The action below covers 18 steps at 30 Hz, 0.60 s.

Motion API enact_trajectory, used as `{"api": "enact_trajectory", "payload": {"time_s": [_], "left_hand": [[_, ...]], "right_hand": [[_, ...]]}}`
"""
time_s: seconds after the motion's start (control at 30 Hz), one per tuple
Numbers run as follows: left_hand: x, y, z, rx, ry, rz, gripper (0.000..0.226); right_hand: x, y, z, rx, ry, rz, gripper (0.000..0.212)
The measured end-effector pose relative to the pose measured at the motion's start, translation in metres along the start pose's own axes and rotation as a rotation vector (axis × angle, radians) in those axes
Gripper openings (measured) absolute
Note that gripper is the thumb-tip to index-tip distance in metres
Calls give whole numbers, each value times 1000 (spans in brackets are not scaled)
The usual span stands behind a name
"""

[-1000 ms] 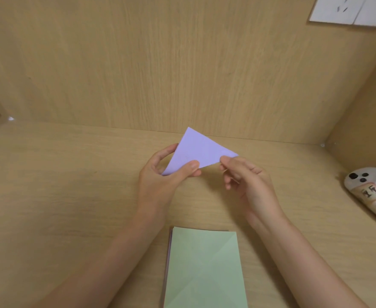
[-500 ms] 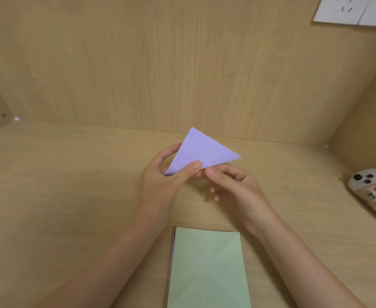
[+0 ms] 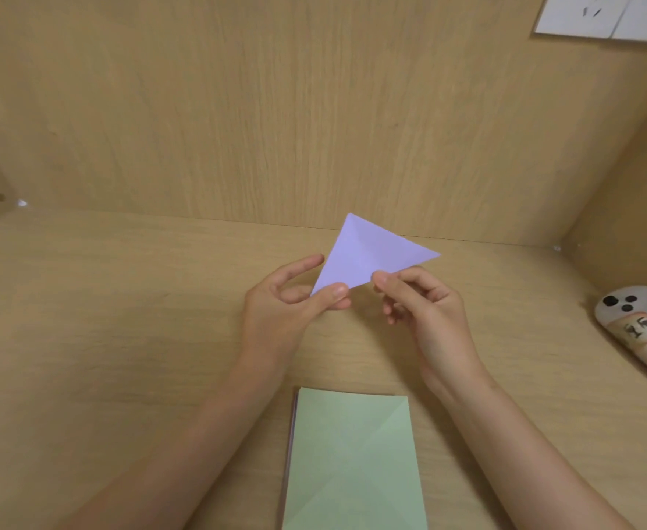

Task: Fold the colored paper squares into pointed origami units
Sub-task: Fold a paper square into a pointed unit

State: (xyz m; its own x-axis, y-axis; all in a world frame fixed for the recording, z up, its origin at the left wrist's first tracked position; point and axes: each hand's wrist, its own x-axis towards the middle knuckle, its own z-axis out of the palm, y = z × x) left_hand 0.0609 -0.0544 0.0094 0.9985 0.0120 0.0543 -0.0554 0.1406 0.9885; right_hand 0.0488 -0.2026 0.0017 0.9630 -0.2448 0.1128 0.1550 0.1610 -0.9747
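Lilac paper (image 3: pixel 367 254), folded to a triangle, held in the air at frame centre, above the desk (image 3: pixel 123 319) and just in front of the back wall panel. One point aims up, one toward the right, one toward lower left. Faint crease visible across its face.

Left hand (image 3: pixel 291 304) pinches the lower-left corner: thumb on the near face, fingers behind, index finger stretched up along the left edge. Right hand (image 3: pixel 425 304) pinches the bottom edge near its middle with thumb and curled fingers. Both hands clamped on the same sheet, a short gap between them.

Below, at bottom centre, a stack of paper squares (image 3: pixel 352 464) lies on the desk, pale green sheet on top with diagonal creases.

At the right edge, a white controller (image 3: pixel 635 319) with black buttons and handwritten labels. Upper right, white paper (image 3: pixel 604 17) on the wall.
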Motion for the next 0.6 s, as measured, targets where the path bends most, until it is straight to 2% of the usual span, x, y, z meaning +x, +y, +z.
{"api": "enact_trajectory", "payload": {"time_s": [0.17,0.33,0.43,0.53,0.6], "left_hand": [[1,-1,-2,-35,9,-4,40],[9,-1,-15,-154,104,-6,37],[10,-2,-16,-151,92,16,33],[11,-3,-14,-127,39,-14,29],[13,-3,-14,-94,-28,-87,38]], "right_hand": [[1,-2,-3,27,34,-20,9],[11,-17,-26,269,139,-17,11],[10,-21,-24,326,17,49,7],[5,-19,-16,163,-197,153,9],[4,-18,-14,33,-277,168,11]]}}
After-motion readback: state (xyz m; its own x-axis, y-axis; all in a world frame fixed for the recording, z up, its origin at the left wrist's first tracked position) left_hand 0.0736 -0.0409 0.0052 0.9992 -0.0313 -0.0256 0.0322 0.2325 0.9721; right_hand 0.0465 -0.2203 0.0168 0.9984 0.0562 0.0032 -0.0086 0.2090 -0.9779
